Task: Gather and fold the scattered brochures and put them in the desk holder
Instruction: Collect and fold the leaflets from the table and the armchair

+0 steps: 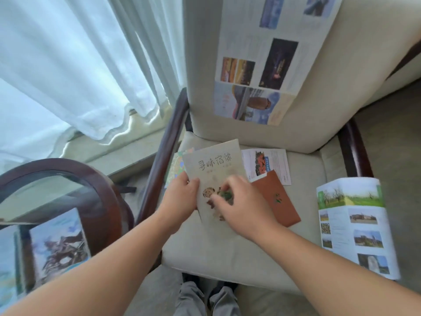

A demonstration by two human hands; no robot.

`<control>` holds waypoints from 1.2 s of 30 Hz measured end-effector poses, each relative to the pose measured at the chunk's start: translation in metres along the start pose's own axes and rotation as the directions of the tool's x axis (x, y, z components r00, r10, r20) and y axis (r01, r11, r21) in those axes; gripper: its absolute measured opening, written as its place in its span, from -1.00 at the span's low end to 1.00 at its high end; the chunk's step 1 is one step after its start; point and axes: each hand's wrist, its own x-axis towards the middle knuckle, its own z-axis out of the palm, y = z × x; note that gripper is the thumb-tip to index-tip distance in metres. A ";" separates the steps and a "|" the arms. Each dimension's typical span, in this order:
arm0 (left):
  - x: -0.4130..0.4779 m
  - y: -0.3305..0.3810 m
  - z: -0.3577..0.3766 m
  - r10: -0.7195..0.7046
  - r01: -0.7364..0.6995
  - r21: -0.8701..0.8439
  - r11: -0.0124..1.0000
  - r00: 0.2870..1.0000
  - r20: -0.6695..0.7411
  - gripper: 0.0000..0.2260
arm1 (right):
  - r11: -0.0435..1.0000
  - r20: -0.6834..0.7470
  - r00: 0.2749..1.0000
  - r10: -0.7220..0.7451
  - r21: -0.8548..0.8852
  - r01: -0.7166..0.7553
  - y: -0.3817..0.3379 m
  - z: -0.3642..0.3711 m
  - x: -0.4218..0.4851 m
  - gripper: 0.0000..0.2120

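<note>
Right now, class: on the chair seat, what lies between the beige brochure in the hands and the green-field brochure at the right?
In the head view, an orange-brown booklet.

beige brochure point(213, 160): we see dark handwritten-style characters, brown food pictures
folder point(276, 198): rust-orange, small green motif
chair cushion point(227, 247): plain cream
chair arm point(159, 160): dark red-brown wood, at 9 o'clock
curtain point(68, 65): sheer white
long brochure point(355, 226): white, green field photo on top

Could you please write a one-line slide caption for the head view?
Both hands, left and right, handle a beige brochure on an armchair seat strewn with brochures.
</note>
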 end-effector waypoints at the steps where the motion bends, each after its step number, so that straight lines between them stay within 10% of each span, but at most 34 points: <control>1: -0.004 0.000 -0.015 0.042 -0.042 0.016 0.999 0.999 -0.026 -0.81 | 0.999 -0.049 0.998 0.030 0.020 -0.030 -0.004 -0.002 0.004 -0.78; 6: -0.027 -0.006 -0.103 0.116 -0.130 -0.040 0.991 0.961 -0.251 -0.86 | 0.990 -0.134 0.982 0.133 0.071 -0.124 -0.043 0.007 0.023 -0.70; 14: -0.071 -0.087 -0.279 0.005 -0.069 -0.070 0.995 0.744 -0.668 -0.85 | 0.996 0.073 0.993 -0.092 0.014 0.091 -0.173 0.108 0.016 -0.81; 36: -0.039 -0.292 -0.480 -0.195 0.124 -0.158 0.980 0.773 -0.604 -0.86 | 0.967 0.401 0.905 -0.143 -0.140 0.215 -0.324 0.387 0.004 -0.73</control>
